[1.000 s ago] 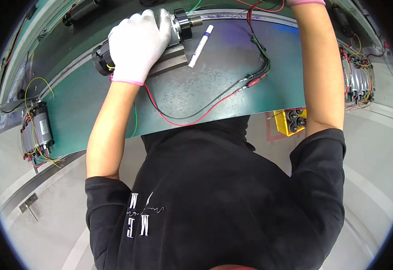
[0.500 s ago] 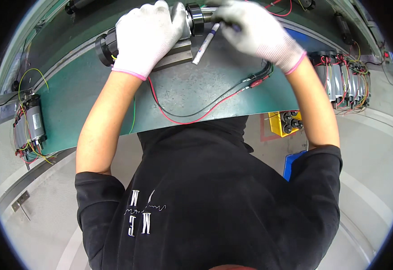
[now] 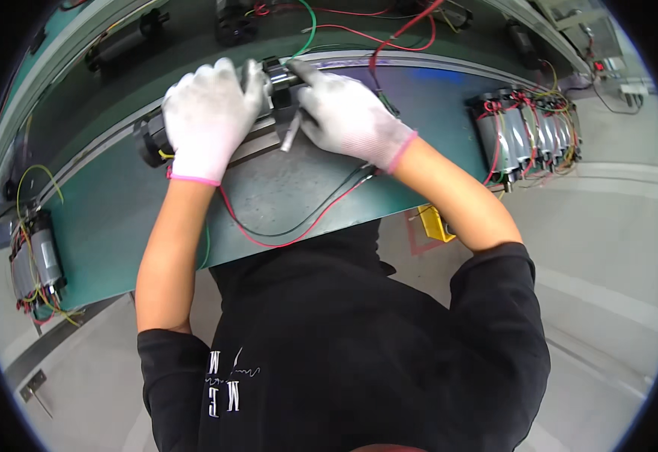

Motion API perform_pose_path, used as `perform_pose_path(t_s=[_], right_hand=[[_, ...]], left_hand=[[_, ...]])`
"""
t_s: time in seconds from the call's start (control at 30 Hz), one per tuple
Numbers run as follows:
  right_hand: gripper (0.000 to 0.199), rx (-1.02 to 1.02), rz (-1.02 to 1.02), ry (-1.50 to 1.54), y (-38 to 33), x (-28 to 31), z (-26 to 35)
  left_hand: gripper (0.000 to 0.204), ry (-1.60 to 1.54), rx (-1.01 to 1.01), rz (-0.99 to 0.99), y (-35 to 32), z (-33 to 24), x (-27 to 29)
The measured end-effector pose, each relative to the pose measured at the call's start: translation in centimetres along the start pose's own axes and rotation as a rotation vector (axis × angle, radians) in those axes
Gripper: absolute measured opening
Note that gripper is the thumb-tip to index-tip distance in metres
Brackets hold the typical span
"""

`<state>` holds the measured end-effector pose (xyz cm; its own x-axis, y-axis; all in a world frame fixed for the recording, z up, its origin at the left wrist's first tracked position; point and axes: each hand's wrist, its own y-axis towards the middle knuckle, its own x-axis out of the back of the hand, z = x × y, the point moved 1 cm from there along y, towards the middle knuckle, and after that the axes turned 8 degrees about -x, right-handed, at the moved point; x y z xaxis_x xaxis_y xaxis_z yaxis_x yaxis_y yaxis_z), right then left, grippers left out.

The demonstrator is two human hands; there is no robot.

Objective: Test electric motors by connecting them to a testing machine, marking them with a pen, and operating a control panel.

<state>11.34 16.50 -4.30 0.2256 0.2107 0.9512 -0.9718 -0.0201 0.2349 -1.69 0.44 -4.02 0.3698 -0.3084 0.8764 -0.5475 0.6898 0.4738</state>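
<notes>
Both hands wear white gloves. My left hand [image 3: 207,113] lies closed over a dark electric motor [image 3: 150,140] that rests on a metal block on the green bench [image 3: 118,218]. My right hand [image 3: 348,114] is at the motor's right end and grips a white marker pen [image 3: 290,132], its tip pointing down toward me. A red wire and a black wire [image 3: 291,230] loop across the bench from under my hands.
A row of several wound motors with red and yellow leads [image 3: 528,139] stands at the bench's right end. Another motor with loose wires [image 3: 34,264] sits at the left edge. A yellow bin [image 3: 434,224] is below the bench. More parts lie on the far belt [image 3: 122,45].
My right hand came in from the upper right, reached the marker pen on the bench and picked it up beside the motor. My left hand stayed on the motor.
</notes>
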Motion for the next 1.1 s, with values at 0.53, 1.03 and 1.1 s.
perform_pose_path(t_s=[0.53,1.03,1.1], right_hand=[[0.023,-0.179,0.347,0.135,0.5,5.4,0.3],[0.066,-0.167,-0.597,-0.214,9.7,13.8,-4.3],[0.066,-0.187,-0.604,-0.191,9.9,13.2,-4.3]], left_hand=[[0.048,-0.053,0.066,0.055,-0.3,-0.1,0.9],[0.048,-0.094,0.064,0.079,-0.3,0.1,1.4],[0.047,-0.102,0.07,0.065,-0.2,0.1,1.3]])
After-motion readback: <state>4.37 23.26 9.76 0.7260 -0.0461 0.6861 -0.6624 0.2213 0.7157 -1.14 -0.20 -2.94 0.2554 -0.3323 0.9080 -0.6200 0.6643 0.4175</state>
